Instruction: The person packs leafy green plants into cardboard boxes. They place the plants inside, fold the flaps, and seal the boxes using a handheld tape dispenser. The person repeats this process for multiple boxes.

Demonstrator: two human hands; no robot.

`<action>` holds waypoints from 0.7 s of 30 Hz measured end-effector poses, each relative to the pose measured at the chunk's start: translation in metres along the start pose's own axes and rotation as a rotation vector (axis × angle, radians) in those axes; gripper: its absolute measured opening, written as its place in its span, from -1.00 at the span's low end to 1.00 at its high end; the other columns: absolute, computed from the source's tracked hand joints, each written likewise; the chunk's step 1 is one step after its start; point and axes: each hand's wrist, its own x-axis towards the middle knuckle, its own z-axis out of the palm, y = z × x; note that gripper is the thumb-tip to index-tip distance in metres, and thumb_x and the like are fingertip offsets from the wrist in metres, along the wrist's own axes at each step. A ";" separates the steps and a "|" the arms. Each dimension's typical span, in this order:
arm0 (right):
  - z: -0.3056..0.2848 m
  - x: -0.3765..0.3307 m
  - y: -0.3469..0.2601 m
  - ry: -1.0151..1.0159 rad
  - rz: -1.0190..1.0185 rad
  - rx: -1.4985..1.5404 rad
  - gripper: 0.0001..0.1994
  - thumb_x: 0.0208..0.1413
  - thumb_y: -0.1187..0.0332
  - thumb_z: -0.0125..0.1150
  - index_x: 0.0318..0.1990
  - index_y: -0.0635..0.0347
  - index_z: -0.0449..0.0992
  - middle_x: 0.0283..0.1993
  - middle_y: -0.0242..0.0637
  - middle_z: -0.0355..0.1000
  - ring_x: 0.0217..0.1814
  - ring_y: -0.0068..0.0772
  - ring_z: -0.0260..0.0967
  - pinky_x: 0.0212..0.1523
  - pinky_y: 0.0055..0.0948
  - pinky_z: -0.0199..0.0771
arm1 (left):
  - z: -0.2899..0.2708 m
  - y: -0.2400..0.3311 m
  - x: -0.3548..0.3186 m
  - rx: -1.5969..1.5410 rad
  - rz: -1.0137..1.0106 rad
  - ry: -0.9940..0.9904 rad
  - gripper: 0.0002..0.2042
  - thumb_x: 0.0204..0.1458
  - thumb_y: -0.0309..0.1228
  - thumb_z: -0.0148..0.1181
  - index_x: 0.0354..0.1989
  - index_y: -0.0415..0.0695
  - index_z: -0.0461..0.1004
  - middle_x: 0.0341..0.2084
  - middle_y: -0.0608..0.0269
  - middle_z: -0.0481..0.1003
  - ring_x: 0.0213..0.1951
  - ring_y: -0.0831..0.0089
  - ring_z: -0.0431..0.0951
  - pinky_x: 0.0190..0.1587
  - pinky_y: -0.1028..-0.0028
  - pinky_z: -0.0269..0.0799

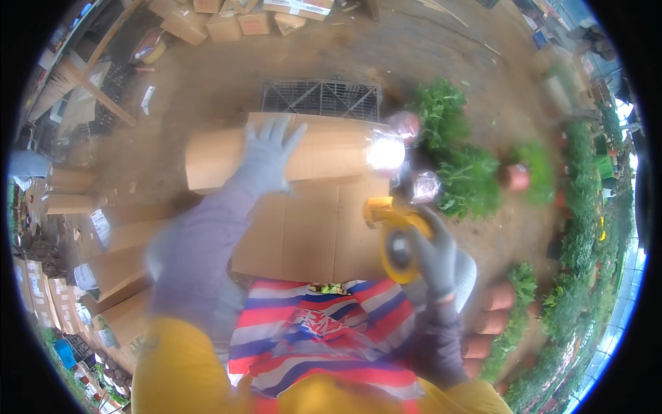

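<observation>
From the head camera, looking down: a person sits or crouches over a brown cardboard box [289, 238], which lies in the middle of the scene, directly in front of the body. The left hand [265, 155], in a grey glove, reaches across to the raised far part of the box; its grip is spread, palm down on the cardboard. The right hand [436, 255], also gloved in grey, has its grip closed around a yellow tape dispenser with a round roll [398, 245], near the box's right edge. Whether the dispenser touches the cardboard, I cannot tell. Glare washes out the far part's right end.

Just right of the box are pots wrapped in clear plastic [425, 186], next to bushy green leafy plants [470, 181]. A dark plastic lattice crate [321, 98] shows beyond the far edge. Over the lap lies a red, white and blue striped cloth [324, 338], and the clothing has yellow upper sleeves [179, 366].

Around this, the brown earth floor [358, 52] carries a heap of cardboard boxes [224, 26] at the far left, brown cardboard pieces [124, 279] at the near left, and reddish-brown pots [495, 321] at the near right.
</observation>
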 end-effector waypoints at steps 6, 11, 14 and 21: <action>-0.019 0.010 -0.026 0.132 -0.164 0.110 -0.59 0.26 0.32 0.13 0.16 0.42 0.47 0.05 -0.23 0.49 0.02 -0.49 0.42 0.06 -0.51 0.42 | -0.018 -0.013 0.001 -0.164 -0.027 -0.305 0.17 -0.30 0.13 0.46 0.52 0.07 -0.08 0.24 -0.06 0.27 0.30 0.07 0.26 0.22 0.05 0.19; 0.012 0.046 -0.052 0.210 -0.496 -0.210 -0.63 0.33 0.35 0.06 0.18 0.43 0.46 0.05 -0.22 0.50 0.01 -0.49 0.43 0.06 -0.49 0.44 | -0.029 -0.005 0.016 -0.444 -0.171 -0.457 0.11 -0.22 0.20 0.37 0.51 0.03 -0.04 0.21 -0.02 0.29 0.31 0.12 0.26 0.25 0.06 0.17; 0.044 0.061 -0.067 0.092 -0.392 0.039 -0.62 0.30 0.34 0.13 0.17 0.43 0.47 0.03 -0.22 0.52 -0.03 -0.51 0.43 0.02 -0.52 0.44 | -0.021 -0.011 -0.010 -0.390 -0.235 -0.335 0.10 -0.18 0.27 0.32 0.51 -0.01 -0.04 0.29 -0.01 0.23 0.36 0.15 0.19 0.29 0.01 0.11; 0.108 0.086 -0.102 -0.099 -0.542 0.001 -0.60 0.24 0.34 0.22 0.15 0.45 0.48 -0.01 -0.24 0.53 -0.08 -0.53 0.41 -0.06 -0.54 0.43 | 0.014 -0.032 -0.077 -0.248 -0.328 -0.076 0.01 -0.04 0.32 0.16 0.48 -0.08 0.01 0.43 0.00 0.10 0.44 0.16 0.09 0.37 -0.08 -0.04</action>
